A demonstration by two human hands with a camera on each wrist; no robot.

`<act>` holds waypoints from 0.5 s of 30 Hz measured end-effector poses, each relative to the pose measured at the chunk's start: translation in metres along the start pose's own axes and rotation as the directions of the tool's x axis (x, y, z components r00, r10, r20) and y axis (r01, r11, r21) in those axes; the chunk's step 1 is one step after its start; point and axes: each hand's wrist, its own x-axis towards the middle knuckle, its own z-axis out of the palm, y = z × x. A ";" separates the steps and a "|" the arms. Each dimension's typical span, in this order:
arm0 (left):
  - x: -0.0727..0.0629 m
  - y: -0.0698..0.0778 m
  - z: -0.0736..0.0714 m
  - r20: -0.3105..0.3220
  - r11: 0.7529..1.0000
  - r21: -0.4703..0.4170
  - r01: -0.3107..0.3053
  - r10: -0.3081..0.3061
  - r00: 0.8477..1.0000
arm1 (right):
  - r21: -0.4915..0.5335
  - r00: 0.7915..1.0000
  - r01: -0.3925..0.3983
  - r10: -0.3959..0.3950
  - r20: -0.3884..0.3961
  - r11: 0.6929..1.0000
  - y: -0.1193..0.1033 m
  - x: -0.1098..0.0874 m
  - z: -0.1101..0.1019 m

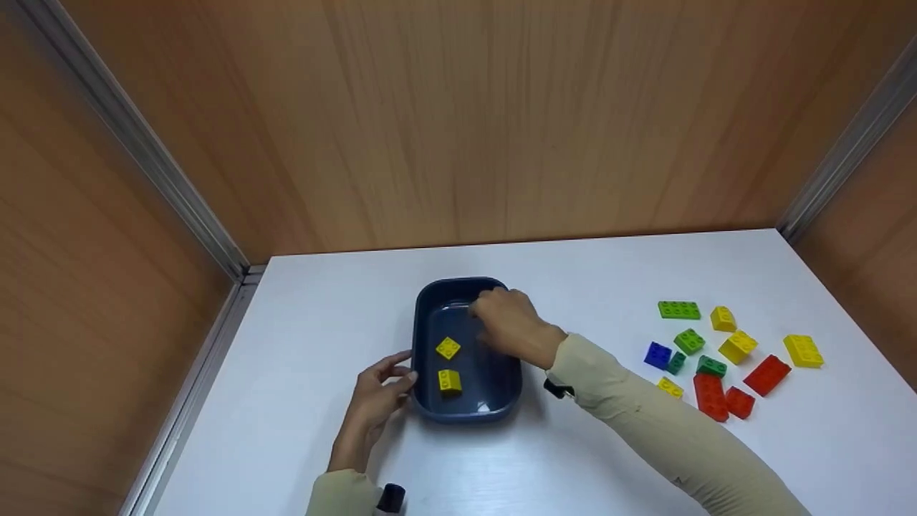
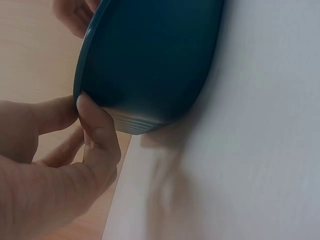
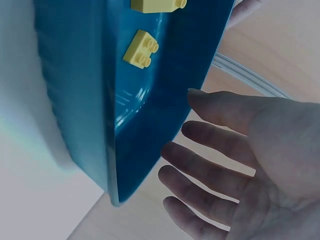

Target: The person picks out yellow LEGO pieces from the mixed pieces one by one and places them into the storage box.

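A dark blue rectangular dish (image 1: 501, 398) stands on the white table, with two yellow toy bricks inside: one small brick (image 1: 448, 348) turned cornerwise and one brick (image 1: 450, 382) nearer the front. At its left side my left hand (image 1: 381, 394) pinches the rim between thumb and fingers, as the left wrist view also shows. Over the far right part of the dish is my right hand (image 1: 512, 322). In the right wrist view its fingers (image 3: 215, 175) are spread and relaxed, holding nothing, close to the dish wall.
To the right lies a loose group of toy bricks, including a light green brick (image 1: 679, 309), a blue brick (image 1: 657, 355), a red brick (image 1: 710, 398) and a yellow brick (image 1: 803, 351). Wooden panels (image 1: 501, 143) with metal corner rails enclose the table at the back and sides.
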 end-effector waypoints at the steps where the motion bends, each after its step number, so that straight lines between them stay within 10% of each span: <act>1: 0.000 0.000 0.000 -0.001 1.000 -0.001 0.001 -0.001 1.000 | 0.001 1.000 0.001 -0.001 -0.003 1.000 0.001 -0.001 -0.001; 15: 0.000 0.000 0.001 -0.001 1.000 0.006 0.003 -0.003 1.000 | -0.006 0.993 -0.016 0.015 -0.120 1.000 0.026 -0.031 -0.011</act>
